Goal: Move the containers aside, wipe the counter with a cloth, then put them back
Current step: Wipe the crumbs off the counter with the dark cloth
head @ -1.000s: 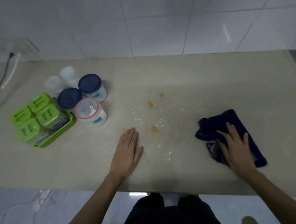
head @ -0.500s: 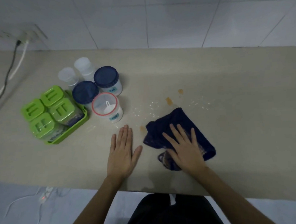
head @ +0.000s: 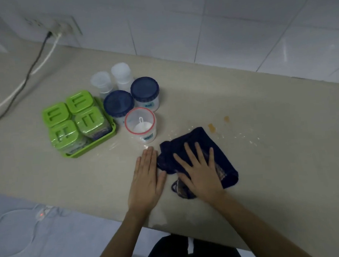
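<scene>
Both hands (head: 147,178) (head: 200,172) flat, palms down

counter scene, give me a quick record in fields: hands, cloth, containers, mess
left hand: left hand flat on the counter, empty
right hand: right hand pressed flat on the dark blue cloth
containers: round jars and green tray of green-lidded boxes, grouped to the left
mess: orange spots and white crumbs right of the cloth, unwiped

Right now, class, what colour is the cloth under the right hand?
Dark navy blue cloth, clearest in the head view.
</scene>
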A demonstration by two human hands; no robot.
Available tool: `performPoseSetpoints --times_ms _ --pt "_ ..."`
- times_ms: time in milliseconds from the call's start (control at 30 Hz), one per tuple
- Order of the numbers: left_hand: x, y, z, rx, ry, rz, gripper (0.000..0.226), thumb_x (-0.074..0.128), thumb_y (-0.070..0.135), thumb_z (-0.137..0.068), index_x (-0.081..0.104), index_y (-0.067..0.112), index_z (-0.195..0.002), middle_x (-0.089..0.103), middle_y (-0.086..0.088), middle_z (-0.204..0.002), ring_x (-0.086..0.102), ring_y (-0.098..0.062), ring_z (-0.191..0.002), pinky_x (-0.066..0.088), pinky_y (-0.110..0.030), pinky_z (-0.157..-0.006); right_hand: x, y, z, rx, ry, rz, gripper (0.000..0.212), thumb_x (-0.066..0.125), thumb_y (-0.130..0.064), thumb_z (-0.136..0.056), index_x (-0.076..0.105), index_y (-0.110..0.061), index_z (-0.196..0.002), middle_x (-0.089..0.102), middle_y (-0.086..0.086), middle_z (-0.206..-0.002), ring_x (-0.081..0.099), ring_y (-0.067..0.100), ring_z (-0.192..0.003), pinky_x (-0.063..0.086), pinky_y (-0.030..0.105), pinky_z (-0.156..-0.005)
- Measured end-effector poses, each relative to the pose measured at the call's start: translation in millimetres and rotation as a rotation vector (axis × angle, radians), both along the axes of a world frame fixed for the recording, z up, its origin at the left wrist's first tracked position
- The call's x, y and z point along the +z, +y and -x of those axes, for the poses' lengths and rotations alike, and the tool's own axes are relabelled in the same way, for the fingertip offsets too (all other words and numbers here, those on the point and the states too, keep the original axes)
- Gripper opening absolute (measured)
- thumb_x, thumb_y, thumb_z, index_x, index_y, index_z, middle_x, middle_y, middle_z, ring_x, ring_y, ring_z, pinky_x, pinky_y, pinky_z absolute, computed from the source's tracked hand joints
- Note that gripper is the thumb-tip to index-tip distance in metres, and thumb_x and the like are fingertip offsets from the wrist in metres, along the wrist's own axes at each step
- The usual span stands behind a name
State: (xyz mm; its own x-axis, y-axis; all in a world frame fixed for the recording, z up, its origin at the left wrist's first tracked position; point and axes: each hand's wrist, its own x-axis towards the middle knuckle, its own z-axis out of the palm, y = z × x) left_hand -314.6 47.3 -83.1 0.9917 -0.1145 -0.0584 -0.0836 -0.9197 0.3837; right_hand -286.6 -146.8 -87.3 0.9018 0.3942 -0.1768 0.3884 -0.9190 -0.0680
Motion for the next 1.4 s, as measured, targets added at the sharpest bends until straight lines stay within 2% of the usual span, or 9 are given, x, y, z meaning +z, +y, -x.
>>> performPoseSetpoints --times_ms 233,333,500,667,900,1000,1067,1233,1400 --pt "-1 1 -1 0.025 -0.005 -0.028 0.066 0.03 0.047 -0.099 0.013 0.012 -0.152 0.003 0.0 -0.16 -0.002 -0.011 -0.148 -0.005 -0.028 -0.121 2 -85 -48 -0.289 0.052 -0.035 0.06 0.014 -0.057 -0.091 0.021 -0.039 -0.148 0.012 -0.001 -0.161 0.008 0.025 -0.148 0.009 0.059 -0.116" --pt "-3 1 -3 0.038 0.001 -0.028 0.068 0.031 0.049 -0.098 0.014 0.01 -0.151 0.005 -0.003 -0.16 0.0 -0.013 -0.149 -0.004 -0.029 -0.121 1 -88 -40 -0.342 0.02 0.033 0.065 0.001 -0.06 -0.092 0.019 -0.034 -0.148 0.015 0.005 -0.16 0.011 0.033 -0.147 0.01 0.064 -0.114" --pt "1 0 -1 0.071 0.009 0.034 0.069 0.03 0.051 -0.098 0.007 0.015 -0.152 -0.003 0.003 -0.159 -0.003 -0.009 -0.148 -0.005 -0.026 -0.121 0 12 -47 -0.025 -0.047 0.029 0.058 0.028 -0.049 -0.091 0.029 -0.029 -0.145 0.033 0.011 -0.153 0.029 0.041 -0.14 0.022 0.069 -0.108" --pt "4 0 -3 0.08 -0.008 0.065 0.068 0.033 0.048 -0.099 0.007 0.017 -0.152 0.0 0.005 -0.158 -0.004 -0.005 -0.147 -0.005 -0.025 -0.121 -7 18 -73 0.042 -0.013 -0.078 0.055 0.026 -0.048 -0.092 0.027 -0.034 -0.145 0.031 0.003 -0.155 0.027 0.03 -0.143 0.014 0.057 -0.115" --pt "-2 0 -2 0.016 -0.031 -0.009 0.065 0.035 0.045 -0.097 0.025 0.007 -0.149 0.018 -0.007 -0.159 0.01 -0.016 -0.148 0.003 -0.032 -0.122 -1 -121 -74 -0.443 0.005 -0.108 0.061 0.012 -0.052 -0.091 0.021 -0.033 -0.149 0.013 0.002 -0.16 0.008 0.026 -0.148 0.007 0.055 -0.118" --pt "2 -12 -1 -0.053 -0.057 -0.014 0.062 0.037 0.042 -0.098 0.024 0.01 -0.149 0.014 -0.004 -0.159 0.01 -0.016 -0.148 0.004 -0.033 -0.122 -1 -94 -71 -0.603 -0.049 -0.068 0.063 0.014 -0.051 -0.09 0.024 -0.029 -0.149 0.018 0.006 -0.159 0.011 0.03 -0.147 0.007 0.057 -0.118" --pt "5 -26 -4 -0.097 -0.048 0.02 0.061 0.039 0.039 -0.099 0.022 0.011 -0.15 0.012 -0.002 -0.159 0.008 -0.014 -0.148 0.003 -0.032 -0.122 -3 -58 -65 -0.606 -0.052 -0.069 0.06 0.019 -0.049 -0.092 0.025 -0.028 -0.148 0.02 0.007 -0.159 0.014 0.034 -0.146 0.005 0.058 -0.117" --pt "5 -79 -38 -0.279 -0.028 -0.051 0.061 0.046 0.018 -0.09 0.028 0.003 -0.147 0.023 -0.012 -0.156 0.023 -0.024 -0.145 0.003 -0.032 -0.122 -7 -76 -47 -0.243 -0.033 -0.124 0.056 0.024 -0.047 -0.093 0.031 -0.03 -0.146 0.028 0.003 -0.156 0.026 0.029 -0.144 0.007 0.048 -0.117" --pt "-10 -104 -48 -0.325 -0.032 -0.137 0.063 0.034 0.038 -0.097 0.024 0.004 -0.149 0.017 -0.012 -0.158 0.014 -0.023 -0.148 0.013 -0.04 -0.12 -1 -199 -32 -0.608 -0.02 -0.148 0.06 0.014 -0.053 -0.091 0.021 -0.036 -0.148 0.012 -0.002 -0.161 0.007 0.023 -0.148 0.005 0.049 -0.119"
